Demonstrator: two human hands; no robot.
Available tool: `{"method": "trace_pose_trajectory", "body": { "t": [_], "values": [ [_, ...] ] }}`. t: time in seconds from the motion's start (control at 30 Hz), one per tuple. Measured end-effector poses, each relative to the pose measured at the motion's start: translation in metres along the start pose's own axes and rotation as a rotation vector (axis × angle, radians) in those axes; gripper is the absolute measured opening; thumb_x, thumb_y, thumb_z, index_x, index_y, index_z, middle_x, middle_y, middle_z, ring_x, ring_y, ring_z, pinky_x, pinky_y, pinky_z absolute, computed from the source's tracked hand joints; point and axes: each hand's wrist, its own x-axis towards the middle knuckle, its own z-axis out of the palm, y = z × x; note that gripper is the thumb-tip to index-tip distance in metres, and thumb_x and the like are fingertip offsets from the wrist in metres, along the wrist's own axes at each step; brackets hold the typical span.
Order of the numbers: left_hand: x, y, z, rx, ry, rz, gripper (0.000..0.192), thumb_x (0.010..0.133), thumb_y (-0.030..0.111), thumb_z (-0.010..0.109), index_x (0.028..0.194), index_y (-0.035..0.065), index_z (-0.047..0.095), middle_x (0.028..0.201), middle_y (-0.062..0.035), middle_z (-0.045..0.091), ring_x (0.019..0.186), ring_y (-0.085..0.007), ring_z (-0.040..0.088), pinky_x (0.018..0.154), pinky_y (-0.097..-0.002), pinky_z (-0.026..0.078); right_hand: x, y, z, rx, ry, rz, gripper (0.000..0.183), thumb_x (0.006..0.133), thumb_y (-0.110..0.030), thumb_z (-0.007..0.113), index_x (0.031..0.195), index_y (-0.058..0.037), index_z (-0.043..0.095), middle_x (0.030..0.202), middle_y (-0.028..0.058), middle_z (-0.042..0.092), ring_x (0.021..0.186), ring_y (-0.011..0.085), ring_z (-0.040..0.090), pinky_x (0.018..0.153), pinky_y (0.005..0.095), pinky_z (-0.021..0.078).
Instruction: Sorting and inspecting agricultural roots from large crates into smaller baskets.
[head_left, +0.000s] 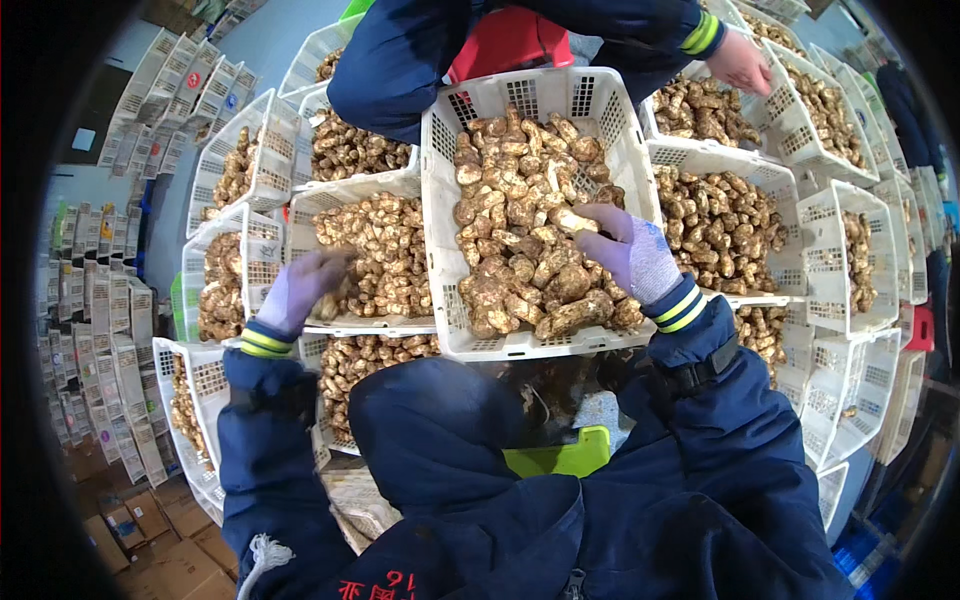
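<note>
A white plastic crate (544, 347) of brown, knobbly mushrooms (517, 202) stands before me, tilted slightly. Over its right half, my right hand (626, 244), in a lilac work glove, holds one pale-ended mushroom (574, 220) between thumb and fingers. My left hand (311, 281), gloved alike, is blurred above the left side of a second crate (300, 225) filled with similar mushrooms. Something brown and blurred is at its fingertips; whether the hand grips it, I cannot tell.
Across the middle crate sits a co-worker, whose bare hand (741, 62) is over the crates at upper right. More mushroom crates (799, 225) flank me on both sides. Stacked crates (120, 322) and cardboard boxes (176, 570) stand at far left. A green plastic piece (559, 456) shows between my legs.
</note>
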Motion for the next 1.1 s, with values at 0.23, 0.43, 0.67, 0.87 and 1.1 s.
{"method": "trace_pose_trajectory", "body": {
  "t": [0.23, 0.43, 0.67, 0.87, 1.1],
  "values": [
    [-0.083, -0.078, 0.004, 0.312, 0.267, 0.263, 0.04, 0.09, 0.028, 0.056, 0.119, 0.0006, 0.055, 0.108, -0.0089, 0.062, 0.094, -0.0195, 0.058, 0.083, -0.0304, 0.046, -0.007, -0.037, 0.009, 0.081, -0.172, -0.164, 0.037, 0.083, -0.014, 0.059, 0.119, -0.0046, 0.057, 0.11, 0.0146, 0.062, 0.1, 0.0253, 0.06, 0.087, 0.0328, 0.0459],
    [-0.005, 0.086, 0.105, -1.124, -0.293, 0.219, 0.047, 0.098, 0.022, 0.041, 0.137, -0.0012, 0.032, 0.118, -0.0139, 0.055, 0.102, -0.0223, 0.06, 0.081, -0.0291, 0.051, -0.012, -0.042, 0.016, 0.043, -0.103, -0.316, 0.035, 0.079, -0.007, 0.057, 0.114, -0.0077, 0.058, 0.106, 0.0175, 0.061, 0.099, 0.0351, 0.058, 0.086, 0.0416, 0.0461],
    [0.059, 0.106, 0.155, -0.889, -0.063, 0.246, 0.042, 0.091, 0.028, 0.057, 0.117, -0.0043, 0.054, 0.098, -0.0111, 0.063, 0.076, -0.0169, 0.064, 0.062, -0.0234, 0.051, -0.002, -0.001, 0.004, -0.127, 0.051, -0.243, 0.043, 0.08, -0.003, 0.055, 0.123, -0.0013, 0.05, 0.106, 0.0226, 0.06, 0.098, 0.0367, 0.059, 0.084, 0.04, 0.0481],
    [0.077, 0.034, 0.097, -2.119, 0.1, 0.323, 0.056, 0.09, 0.044, 0.053, 0.114, -0.0062, 0.05, 0.107, -0.0238, 0.061, 0.108, -0.0298, 0.059, 0.089, -0.0421, 0.052, -0.004, 0.044, 0.03, -0.499, -0.251, -0.088, 0.031, 0.082, -0.022, 0.055, 0.108, -0.0051, 0.058, 0.098, 0.0196, 0.062, 0.09, 0.0359, 0.061, 0.078, 0.0435, 0.0487],
    [0.081, 0.095, 0.186, -1.327, -0.053, -0.01, 0.037, 0.093, 0.032, 0.054, 0.119, 0.006, 0.056, 0.106, -0.0138, 0.065, 0.091, -0.0214, 0.064, 0.082, -0.0339, 0.052, -0.014, 0.067, 0.096, -0.799, -0.329, 0.069, 0.05, 0.076, -0.037, 0.061, 0.114, -0.0044, 0.051, 0.114, 0.018, 0.054, 0.091, 0.034, 0.06, 0.077, 0.0449, 0.0484]
  ]
}}
